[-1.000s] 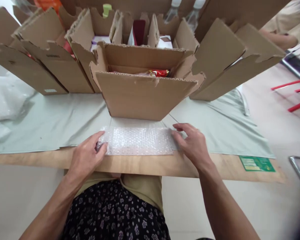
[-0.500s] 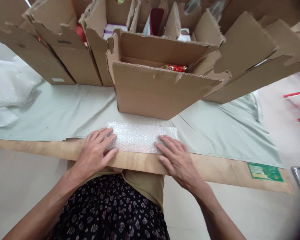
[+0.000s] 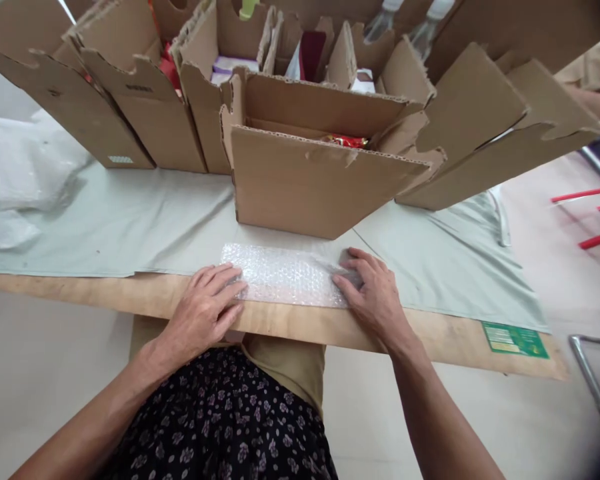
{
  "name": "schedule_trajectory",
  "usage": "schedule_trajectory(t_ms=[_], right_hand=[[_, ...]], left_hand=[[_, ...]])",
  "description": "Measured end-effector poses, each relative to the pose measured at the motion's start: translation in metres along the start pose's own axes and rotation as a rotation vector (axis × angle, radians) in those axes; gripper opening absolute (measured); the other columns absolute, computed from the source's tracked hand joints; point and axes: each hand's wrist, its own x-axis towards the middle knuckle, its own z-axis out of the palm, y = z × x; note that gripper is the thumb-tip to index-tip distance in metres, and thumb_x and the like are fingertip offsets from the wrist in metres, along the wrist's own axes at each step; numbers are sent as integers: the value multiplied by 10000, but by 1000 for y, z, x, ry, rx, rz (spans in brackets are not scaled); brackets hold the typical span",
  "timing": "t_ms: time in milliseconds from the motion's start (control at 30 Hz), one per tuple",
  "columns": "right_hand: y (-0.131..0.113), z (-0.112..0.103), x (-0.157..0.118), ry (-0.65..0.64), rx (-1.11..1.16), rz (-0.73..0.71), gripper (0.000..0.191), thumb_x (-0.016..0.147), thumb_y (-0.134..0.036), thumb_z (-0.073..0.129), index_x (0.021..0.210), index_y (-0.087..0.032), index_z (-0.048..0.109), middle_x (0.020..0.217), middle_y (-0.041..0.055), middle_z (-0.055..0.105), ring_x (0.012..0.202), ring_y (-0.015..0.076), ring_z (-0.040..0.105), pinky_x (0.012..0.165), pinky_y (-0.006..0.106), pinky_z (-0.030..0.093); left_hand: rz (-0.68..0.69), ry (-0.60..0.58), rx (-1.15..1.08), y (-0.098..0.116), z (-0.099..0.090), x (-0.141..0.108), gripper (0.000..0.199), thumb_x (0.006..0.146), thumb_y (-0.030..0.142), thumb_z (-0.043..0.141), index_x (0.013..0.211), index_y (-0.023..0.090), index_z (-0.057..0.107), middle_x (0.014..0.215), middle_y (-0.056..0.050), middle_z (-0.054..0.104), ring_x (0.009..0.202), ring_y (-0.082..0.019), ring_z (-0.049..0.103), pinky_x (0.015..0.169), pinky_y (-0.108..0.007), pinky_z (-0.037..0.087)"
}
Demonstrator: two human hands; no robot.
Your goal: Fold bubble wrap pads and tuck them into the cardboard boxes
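Note:
A strip of clear bubble wrap [image 3: 290, 273] lies flat along the table's front edge, over the cloth and the bare wood. My left hand [image 3: 207, 303] rests on its left end, fingers stretched out and pressing lightly on top. At the other end, my right hand [image 3: 373, 287] has its thumb and fingers closed on the right edge, and the plastic creases there. Just beyond the wrap stands an open cardboard box [image 3: 290, 183] with a shiny red packet [image 3: 349, 141] inside.
Several more cardboard boxes [image 3: 165, 137] stand in a row behind, holding packets. Crumpled clear plastic [image 3: 30, 167] lies at the left on the pale green cloth [image 3: 180, 200]. A green label [image 3: 515, 339] is on the wooden edge at the right. Another person's arm shows far right.
My right hand has shifted from lying flat on the bubble wrap to gripping its right edge, where it now creases. My left hand stays on the left end. The view has shifted slightly.

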Motion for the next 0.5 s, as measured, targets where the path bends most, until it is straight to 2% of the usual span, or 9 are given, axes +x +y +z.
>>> schedule_trajectory(t_ms=[100,200,233,300,400,433,467,500], right_hand=[[-8,-8,-14,27,159,38,182,905,-404,601,875,-224,612,1248,120,727,1153,316,659,1012,497,491],[-31,-19,-38,-16,338,131,183,917,-413,616,963,-236,630,1025,77,753,897,233,695,803,352,545],[-39,-22,-47,-35,397,153,223,915,-427,631,1028,-236,650,1024,73,752,868,221,694,765,331,551],[-54,-23,-65,-52,504,170,349,904,-453,677,1183,-243,669,1126,76,747,930,228,709,793,330,582],[-70,-18,-87,-5,667,218,532,907,-469,721,1391,-276,615,1296,98,704,1063,260,716,902,384,615],[-74,-14,-91,4,731,255,585,917,-475,717,1452,-285,575,1322,107,693,1071,265,719,913,400,623],[-78,-11,-95,0,806,297,634,928,-483,708,1505,-292,527,1336,114,686,1071,268,724,913,414,630],[-82,-6,-98,-25,890,340,679,936,-492,698,1548,-298,478,1338,119,686,1072,273,729,910,425,636]], left_hand=[[0,28,0,-2,0,-2,263,997,168,540,1205,199,698,1371,-125,692,1347,-320,597,1132,-552,491],[1,58,-1,1,-1,1,275,980,121,530,1174,203,707,1345,-124,697,1309,-311,622,1108,-536,514],[-10,79,-7,3,-2,2,279,973,113,533,1176,196,706,1350,-134,689,1297,-310,629,1097,-528,523],[-70,152,-47,9,-8,1,268,961,120,558,1175,181,706,1336,-151,681,1257,-299,649,1075,-501,541],[-208,262,-217,25,-22,-11,144,943,158,614,1028,181,728,1078,-107,739,1029,-235,714,931,-395,595],[-271,234,-322,31,-27,-17,102,944,183,626,933,186,727,951,-78,740,912,-208,716,841,-352,600],[-349,151,-462,38,-31,-25,142,953,224,633,845,188,718,846,-57,728,803,-185,701,750,-317,588],[-449,18,-646,44,-33,-33,224,969,290,631,788,185,711,779,-52,719,726,-174,683,677,-297,568]])
